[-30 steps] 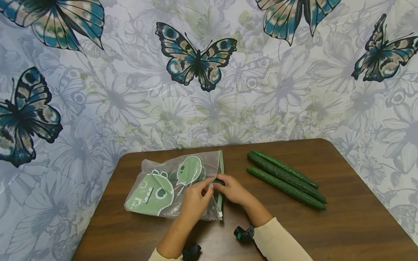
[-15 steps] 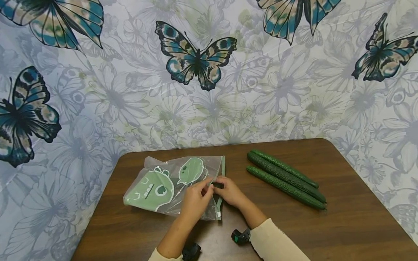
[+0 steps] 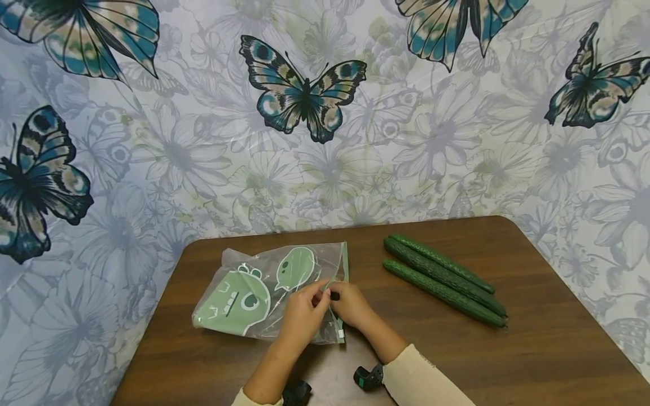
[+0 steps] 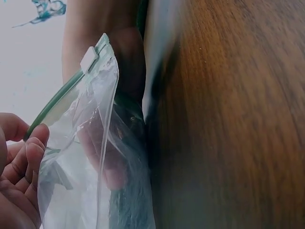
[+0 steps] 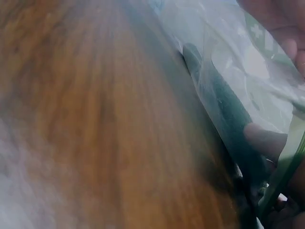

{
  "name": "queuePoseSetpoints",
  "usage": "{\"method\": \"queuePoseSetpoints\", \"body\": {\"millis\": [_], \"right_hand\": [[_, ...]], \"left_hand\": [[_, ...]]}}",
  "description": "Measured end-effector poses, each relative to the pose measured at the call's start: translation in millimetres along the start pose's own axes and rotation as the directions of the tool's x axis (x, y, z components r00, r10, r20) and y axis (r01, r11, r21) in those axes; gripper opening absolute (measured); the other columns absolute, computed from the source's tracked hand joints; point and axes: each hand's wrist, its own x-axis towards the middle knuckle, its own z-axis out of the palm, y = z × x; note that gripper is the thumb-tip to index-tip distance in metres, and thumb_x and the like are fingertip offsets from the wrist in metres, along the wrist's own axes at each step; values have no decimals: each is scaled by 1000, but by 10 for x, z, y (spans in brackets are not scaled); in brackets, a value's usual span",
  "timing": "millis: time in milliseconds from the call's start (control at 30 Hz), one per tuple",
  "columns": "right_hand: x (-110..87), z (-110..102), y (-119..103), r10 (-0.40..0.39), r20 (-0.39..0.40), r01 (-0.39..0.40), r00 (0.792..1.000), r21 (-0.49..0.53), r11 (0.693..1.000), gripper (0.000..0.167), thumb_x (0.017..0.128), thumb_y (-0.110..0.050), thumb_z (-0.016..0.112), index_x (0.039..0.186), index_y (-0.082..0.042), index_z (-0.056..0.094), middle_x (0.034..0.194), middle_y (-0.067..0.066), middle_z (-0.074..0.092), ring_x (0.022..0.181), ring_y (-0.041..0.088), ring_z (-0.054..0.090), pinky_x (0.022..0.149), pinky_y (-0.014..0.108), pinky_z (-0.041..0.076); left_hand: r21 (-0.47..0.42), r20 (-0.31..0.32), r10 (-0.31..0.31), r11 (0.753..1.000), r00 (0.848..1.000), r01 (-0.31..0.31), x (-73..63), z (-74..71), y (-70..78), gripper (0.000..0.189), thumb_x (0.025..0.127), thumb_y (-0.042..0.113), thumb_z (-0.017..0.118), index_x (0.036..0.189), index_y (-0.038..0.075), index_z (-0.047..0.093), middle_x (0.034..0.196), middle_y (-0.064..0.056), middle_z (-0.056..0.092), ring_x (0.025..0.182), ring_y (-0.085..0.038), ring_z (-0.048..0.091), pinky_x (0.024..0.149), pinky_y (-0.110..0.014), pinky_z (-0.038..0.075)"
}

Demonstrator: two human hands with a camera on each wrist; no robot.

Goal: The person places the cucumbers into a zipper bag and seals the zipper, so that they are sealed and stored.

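A clear zip bag point(image 3: 238, 299) with green cartoon prints lies on the table, its green-edged mouth facing right. My left hand point(image 3: 303, 310) pinches the upper lip of that mouth between thumb and fingers. Reaching in at the opening, my right hand point(image 3: 352, 304) holds a cucumber point(image 5: 228, 105), which shows through the plastic in the right wrist view with the thumb along its side. Most of this cucumber is hidden by the bag and hands in the head view. A white slider point(image 4: 89, 59) sits at the near end of the zip.
To the right, several cucumbers point(image 3: 447, 276) lie side by side, slanting across the brown wooden table point(image 3: 548, 349). A butterfly-patterned cloth point(image 3: 330, 186) hangs behind the table's far edge. Black wrist devices point(image 3: 368, 378) are worn on both arms.
My right hand and forearm have moved a little left, farther into the bag's mouth. The bag's far edge has sagged slightly. My left hand keeps its pinch in nearly the same place.
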Motion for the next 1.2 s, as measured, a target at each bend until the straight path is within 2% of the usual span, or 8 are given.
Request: {"method": "queuePoseSetpoints", "body": {"millis": [100, 233, 367, 667, 900, 1200], "right_hand": [[5, -12, 13, -13, 11, 13, 1000, 48, 999, 11, 91, -4, 67, 98, -6, 75, 98, 7, 73, 96, 22, 66, 83, 38, 53], [12, -55, 24, -17, 36, 10, 999, 175, 984, 14, 95, -7, 66, 106, -4, 73, 105, 11, 73, 98, 22, 68, 84, 32, 56], [13, -134, 17, -12, 2, 11, 1000, 262, 965, 17, 96, -11, 68, 111, -4, 72, 109, 12, 72, 99, 25, 71, 84, 28, 58], [18, -342, -35, 33, -113, 0, 993, 281, 960, 21, 91, -14, 75, 111, -6, 73, 107, 8, 70, 93, 21, 70, 80, 29, 58], [-27, -474, -56, 62, -104, -29, 993, 295, 955, 26, 92, -21, 74, 117, -12, 73, 114, 3, 70, 99, 19, 68, 87, 38, 57], [-229, -692, 7, 126, -145, -76, 981, 309, 948, 32, 93, -23, 74, 123, -13, 71, 116, 4, 70, 107, 22, 67, 92, 36, 56]], "left_hand": [[2, -9, 5, 1000, 1000, -5, 0, 0, -18, 22, 91, 7, 70, 112, 3, 76, 66, 4, 62, 57, 3, 47, 53, -17, 43], [12, -14, -14, 1000, 1000, 14, 1, -14, -28, 22, 91, 9, 70, 112, 6, 76, 66, 5, 62, 57, 3, 48, 54, -18, 44], [14, -8, -36, 999, 999, 36, 8, -36, -21, 23, 92, 11, 70, 114, 8, 76, 67, 6, 62, 57, 3, 47, 54, -19, 44], [4, 2, -54, 999, 999, 54, 18, -57, -7, 24, 92, 12, 71, 115, 8, 76, 66, 7, 60, 57, 2, 47, 54, -19, 44], [-4, -8, -60, 998, 998, 60, 20, -85, 0, 23, 92, 13, 71, 114, 8, 76, 66, 7, 61, 57, 1, 48, 55, -19, 45], [2, 5, -72, 997, 997, 72, 16, -78, 6, 23, 92, 13, 71, 115, 8, 75, 66, 6, 63, 57, 2, 48, 56, -20, 45]]}}
